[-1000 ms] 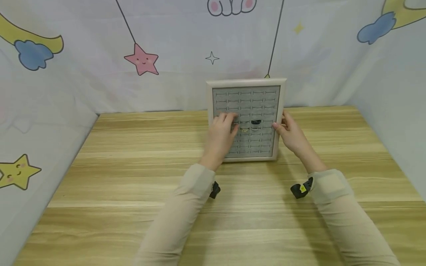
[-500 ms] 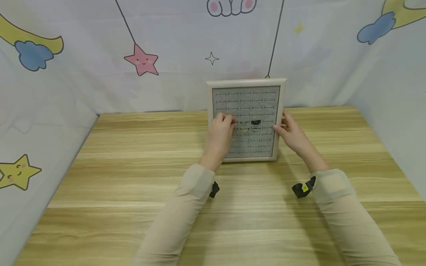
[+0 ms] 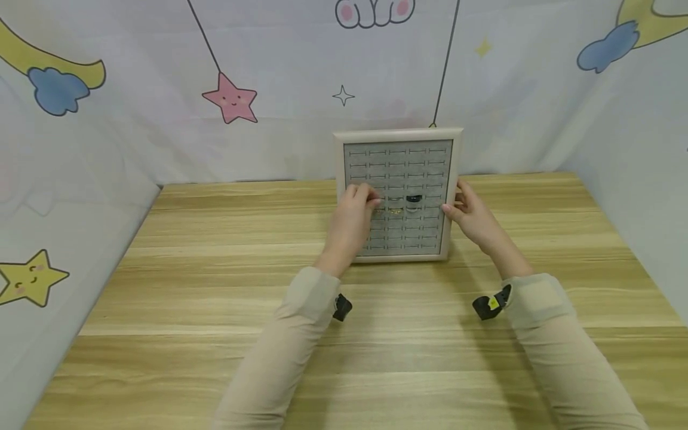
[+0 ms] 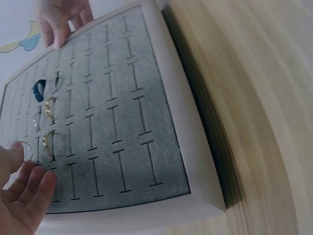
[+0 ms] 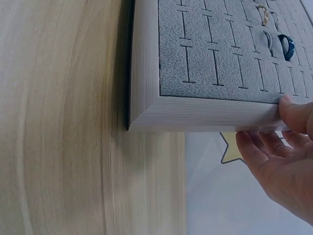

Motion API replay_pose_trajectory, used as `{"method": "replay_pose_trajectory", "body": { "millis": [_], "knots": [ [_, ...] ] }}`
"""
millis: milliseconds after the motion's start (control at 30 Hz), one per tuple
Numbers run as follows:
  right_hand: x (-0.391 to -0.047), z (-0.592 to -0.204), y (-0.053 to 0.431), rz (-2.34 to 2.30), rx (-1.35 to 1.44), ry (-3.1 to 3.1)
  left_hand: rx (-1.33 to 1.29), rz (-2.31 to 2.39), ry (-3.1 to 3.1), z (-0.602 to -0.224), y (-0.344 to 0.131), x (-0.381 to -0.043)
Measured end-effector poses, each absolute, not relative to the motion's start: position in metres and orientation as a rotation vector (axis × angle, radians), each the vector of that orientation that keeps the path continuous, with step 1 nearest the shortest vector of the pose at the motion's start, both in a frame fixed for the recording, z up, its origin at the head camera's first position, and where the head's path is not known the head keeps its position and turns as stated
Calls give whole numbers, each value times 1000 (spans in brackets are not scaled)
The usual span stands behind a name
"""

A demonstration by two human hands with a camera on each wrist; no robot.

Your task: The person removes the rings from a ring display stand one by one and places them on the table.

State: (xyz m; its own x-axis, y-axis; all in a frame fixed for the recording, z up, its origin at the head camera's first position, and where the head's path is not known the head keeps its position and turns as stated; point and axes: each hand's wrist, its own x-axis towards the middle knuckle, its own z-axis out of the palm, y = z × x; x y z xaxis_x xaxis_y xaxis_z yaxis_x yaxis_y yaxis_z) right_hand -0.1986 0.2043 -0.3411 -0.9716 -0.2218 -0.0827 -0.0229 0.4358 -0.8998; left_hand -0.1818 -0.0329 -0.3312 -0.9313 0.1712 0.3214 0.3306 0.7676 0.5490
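grip, left hand (image 3: pixel 349 224): thumb and fingertips seem to pinch a thin silver ring (image 4: pixel 31 151) at the padding; whether its band sits in a slot, cannot tell.
grip, right hand (image 3: pixel 473 224): thumb on front of the rim, fingers behind, side of the display frame (image 3: pixel 398 135) pinched between.
frame, place: upright on its lower edge on the wooden surface (image 3: pixel 215 334), near the cloth backdrop (image 3: pixel 290 71), grey board (image 4: pixel 129 142) facing the person.
why steadied: right hand likely braces the frame, since a push from the left could tip or slide it.
why upright: probably so the slots face both hands and each band shows at a glance.
why clustered: seated rings sit in neighbouring slots mid-board, perhaps to group them as a set.
rings: six seen; five seated, one at left fingertips.
by colour: one dark ring (image 3: pixel 414 198), two gold rings (image 4: pixel 49 108), three silver, pinched one included.
slots: five across top row; full count blocked by left hand.
frames: one.
wrist cameras (image 3: pixel 488 307): two, black, one per arm.
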Motion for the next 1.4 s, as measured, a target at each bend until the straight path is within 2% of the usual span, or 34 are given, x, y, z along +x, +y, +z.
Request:
{"method": "replay_pose_trajectory", "body": {
  "millis": [300, 767, 1400],
  "knots": [
    [-199, -340, 207, -1591, -198, 2470, -330, -1373, -2592, -326, -46, -181],
    [-199, -337, 207, -1571, -190, 2503, -104, -1517, -2469, -318, -99, -181],
    [-199, -338, 208, -1572, -206, 2493, 375, -1451, -2541, -367, -190, -183]
  ]
}}
